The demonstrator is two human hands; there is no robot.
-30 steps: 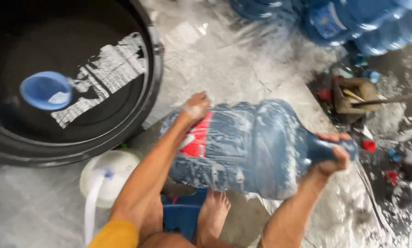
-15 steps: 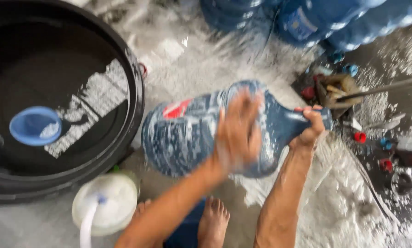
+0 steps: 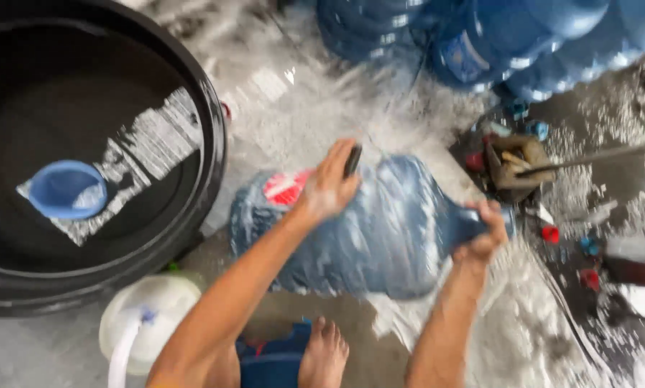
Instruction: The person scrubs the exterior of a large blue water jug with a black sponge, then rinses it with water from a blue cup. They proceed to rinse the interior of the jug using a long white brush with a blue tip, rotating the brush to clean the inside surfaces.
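A large blue water jug point(image 3: 380, 230), streaked with soap foam and bearing a red label, lies on its side above the wet floor. My right hand point(image 3: 482, 231) grips its neck at the right end. My left hand point(image 3: 331, 183) presses a small dark scrubber point(image 3: 353, 159) against the top of the jug's body. My bare foot point(image 3: 324, 353) shows below the jug.
A big black tub point(image 3: 207, 129) of water with a floating blue scoop point(image 3: 67, 188) stands at the left. A white container point(image 3: 146, 327) with a hose sits below it. Several blue jugs point(image 3: 495, 36) lie at the top right; caps and a brown box point(image 3: 513, 159) litter the right.
My left hand has slid from the jug's base end up across its body to the top, scrubbing. The jug has turned, moving its red label. The view shifted slightly.
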